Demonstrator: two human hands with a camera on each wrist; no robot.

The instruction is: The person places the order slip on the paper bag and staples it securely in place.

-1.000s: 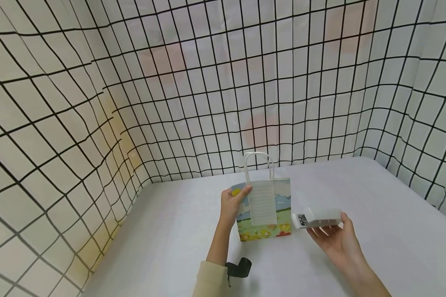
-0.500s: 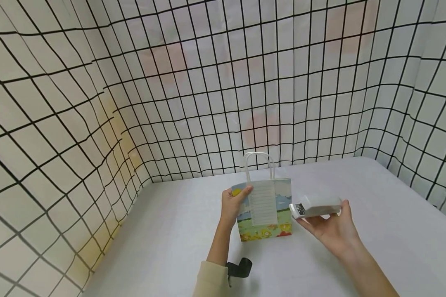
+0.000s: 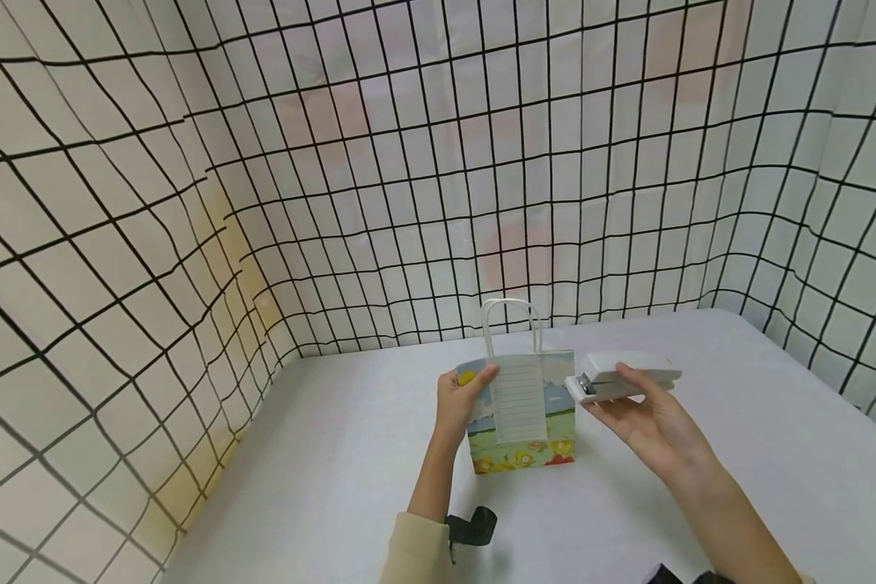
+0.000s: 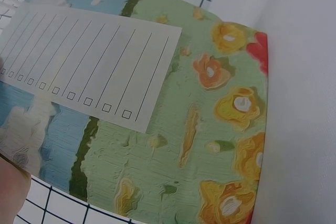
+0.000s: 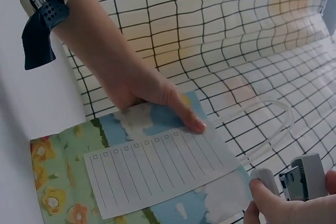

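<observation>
A small paper gift bag (image 3: 559, 422), painted with flowers and sky and topped by white handles, is held up in the middle of the head view. My left hand (image 3: 461, 401) pinches its upper left edge, the thumb pressing a lined checklist sheet (image 3: 520, 401) flat to the front. To the right of the bag my right hand (image 3: 653, 422) grips a white stapler (image 3: 631, 375), thumb on top and fingers beneath. The stapler's front end points at the bag's right edge, close to it. In the right wrist view the stapler's jaws stand apart, with metal showing between them.
A white-covered table (image 3: 336, 454) lies beneath both hands. Black grid netting (image 3: 423, 203) over pale sheeting rises at the back and on both sides. A black wrist camera mount (image 3: 473, 527) juts from the left wrist.
My right hand has raised the stapler and turned it, and its thumb has come round onto the top. My left hand and the bag have stayed nearly still.
</observation>
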